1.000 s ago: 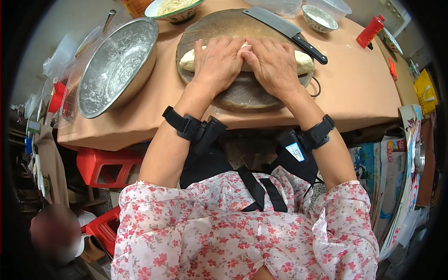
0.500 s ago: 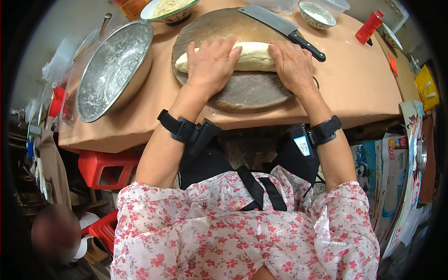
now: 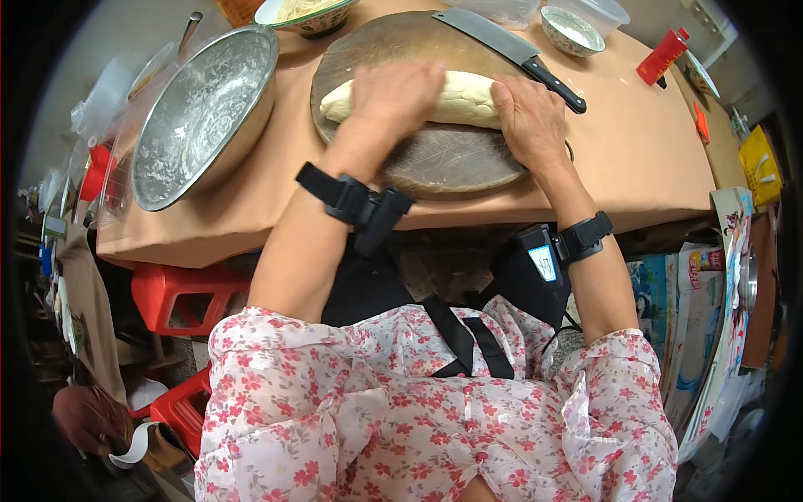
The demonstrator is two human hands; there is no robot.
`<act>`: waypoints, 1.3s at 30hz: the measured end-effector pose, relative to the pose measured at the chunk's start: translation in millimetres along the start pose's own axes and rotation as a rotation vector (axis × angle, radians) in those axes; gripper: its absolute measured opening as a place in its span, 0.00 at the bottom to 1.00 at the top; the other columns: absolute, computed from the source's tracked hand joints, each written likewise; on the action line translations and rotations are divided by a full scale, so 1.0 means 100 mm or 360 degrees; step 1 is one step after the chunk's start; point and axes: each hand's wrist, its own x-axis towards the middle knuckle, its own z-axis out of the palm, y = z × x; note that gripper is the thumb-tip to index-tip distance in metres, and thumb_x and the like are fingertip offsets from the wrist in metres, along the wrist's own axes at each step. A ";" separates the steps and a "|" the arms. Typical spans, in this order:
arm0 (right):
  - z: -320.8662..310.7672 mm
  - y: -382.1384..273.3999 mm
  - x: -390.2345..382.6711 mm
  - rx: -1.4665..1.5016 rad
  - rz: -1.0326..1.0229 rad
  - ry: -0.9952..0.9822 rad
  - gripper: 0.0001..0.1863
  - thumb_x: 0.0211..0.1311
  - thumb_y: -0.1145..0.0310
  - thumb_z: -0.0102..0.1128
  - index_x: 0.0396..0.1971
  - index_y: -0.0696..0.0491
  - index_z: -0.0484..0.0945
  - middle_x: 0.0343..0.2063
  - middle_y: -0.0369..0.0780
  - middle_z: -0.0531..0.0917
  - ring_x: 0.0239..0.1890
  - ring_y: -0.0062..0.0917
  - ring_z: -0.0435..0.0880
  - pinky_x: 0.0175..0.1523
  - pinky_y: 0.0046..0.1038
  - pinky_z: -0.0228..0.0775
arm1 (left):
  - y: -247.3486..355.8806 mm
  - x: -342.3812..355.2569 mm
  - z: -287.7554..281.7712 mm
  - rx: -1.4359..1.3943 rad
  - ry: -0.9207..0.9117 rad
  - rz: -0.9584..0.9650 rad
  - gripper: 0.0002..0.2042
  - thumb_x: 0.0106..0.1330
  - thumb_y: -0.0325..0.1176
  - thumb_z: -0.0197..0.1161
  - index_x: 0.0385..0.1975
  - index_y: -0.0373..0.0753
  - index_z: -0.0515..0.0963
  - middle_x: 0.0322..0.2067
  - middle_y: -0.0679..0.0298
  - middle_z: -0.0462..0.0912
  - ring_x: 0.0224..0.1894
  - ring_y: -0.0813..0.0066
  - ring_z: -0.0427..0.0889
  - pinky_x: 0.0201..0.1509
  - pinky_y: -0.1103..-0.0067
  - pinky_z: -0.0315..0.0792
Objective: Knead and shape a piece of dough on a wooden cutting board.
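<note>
A thick, pale log of dough lies crosswise on a round wooden chopping board. My left hand is over the dough, left of its middle; motion smears its fingers, so their pose is unclear. At the right end, my right hand wraps over the dough, with the thumb on its top near the middle and the fingers reaching over the far side. The left tip of the log sticks out beyond my left hand. Behind the dough, a cleaver with a black handle lies across the board's far right edge.
To the left, a large metal bowl dusted with flour leans at a tilt. A patterned bowl with pale shreds stands at the back. A small bowl of white powder and a red bottle are at the far right.
My left hand has shifted right along the dough and is now blurred, with its forearm swung slightly inward. My right hand stays at the right end.
</note>
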 end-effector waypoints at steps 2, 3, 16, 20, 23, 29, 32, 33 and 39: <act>-0.01 -0.02 0.00 0.0007 0.0022 -0.0047 0.21 0.73 0.50 0.38 0.43 0.46 0.79 0.38 0.36 0.81 0.49 0.30 0.76 0.56 0.42 0.57 | -0.28 -0.07 0.02 -0.0003 0.0020 -0.0097 0.22 0.74 0.47 0.36 0.40 0.39 0.77 0.41 0.54 0.82 0.48 0.52 0.79 0.54 0.59 0.67; -0.02 -0.02 0.00 0.0011 0.0012 -0.0050 0.21 0.73 0.50 0.38 0.43 0.46 0.79 0.38 0.36 0.81 0.49 0.30 0.76 0.56 0.42 0.57 | -0.41 -0.11 0.02 0.0001 0.0036 -0.0195 0.24 0.74 0.48 0.35 0.43 0.39 0.77 0.42 0.53 0.82 0.48 0.51 0.79 0.55 0.59 0.67; 0.11 -0.41 0.11 0.0022 -0.0178 -0.0015 0.24 0.67 0.46 0.47 0.50 0.50 0.75 0.45 0.41 0.80 0.54 0.32 0.75 0.57 0.45 0.59 | -0.57 -0.37 0.14 -0.0225 0.0237 -0.0275 0.25 0.74 0.50 0.36 0.62 0.45 0.70 0.60 0.59 0.73 0.64 0.61 0.67 0.67 0.44 0.48; 0.24 -0.94 0.17 -0.0018 -0.0644 0.0085 0.27 0.62 0.47 0.53 0.52 0.52 0.74 0.49 0.41 0.79 0.54 0.33 0.75 0.56 0.45 0.63 | -0.68 -0.36 0.29 -0.0167 0.0316 -0.0203 0.23 0.74 0.48 0.34 0.62 0.48 0.68 0.57 0.63 0.75 0.62 0.61 0.69 0.65 0.42 0.50; 0.28 -0.99 0.20 0.0051 -0.0674 0.0078 0.28 0.60 0.47 0.55 0.52 0.53 0.73 0.48 0.41 0.79 0.53 0.33 0.75 0.55 0.43 0.63 | -0.77 -0.35 0.35 -0.0209 0.0383 -0.0058 0.23 0.74 0.49 0.34 0.62 0.48 0.67 0.58 0.64 0.74 0.63 0.62 0.68 0.65 0.43 0.50; 0.10 -0.66 0.17 -0.0088 -0.0530 -0.0055 0.30 0.61 0.49 0.58 0.57 0.54 0.70 0.50 0.42 0.78 0.54 0.34 0.76 0.57 0.37 0.63 | -0.59 -0.43 0.17 -0.0203 0.0262 -0.0297 0.24 0.74 0.49 0.35 0.62 0.48 0.69 0.60 0.66 0.72 0.65 0.63 0.65 0.67 0.43 0.48; 0.03 -0.37 0.08 -0.0090 -0.0429 -0.0028 0.33 0.61 0.46 0.57 0.58 0.55 0.67 0.49 0.44 0.78 0.54 0.35 0.76 0.58 0.38 0.61 | -0.58 -0.43 0.14 -0.0208 0.0223 -0.0295 0.24 0.74 0.50 0.35 0.62 0.48 0.68 0.60 0.66 0.72 0.66 0.63 0.65 0.68 0.43 0.47; -0.01 -0.29 0.05 -0.0096 -0.0354 -0.0048 0.33 0.61 0.45 0.57 0.58 0.55 0.67 0.49 0.45 0.78 0.54 0.36 0.76 0.59 0.38 0.61 | -0.59 -0.43 0.16 -0.0199 0.0236 -0.0291 0.24 0.74 0.50 0.35 0.63 0.48 0.68 0.61 0.65 0.72 0.66 0.62 0.64 0.68 0.43 0.47; -0.10 0.05 -0.12 -0.0159 -0.0054 -0.0186 0.41 0.58 0.35 0.53 0.57 0.56 0.69 0.52 0.46 0.76 0.58 0.38 0.72 0.60 0.46 0.57 | -0.60 -0.45 0.17 -0.0177 0.0234 -0.0295 0.25 0.74 0.51 0.34 0.64 0.49 0.67 0.62 0.65 0.70 0.67 0.58 0.62 0.68 0.42 0.45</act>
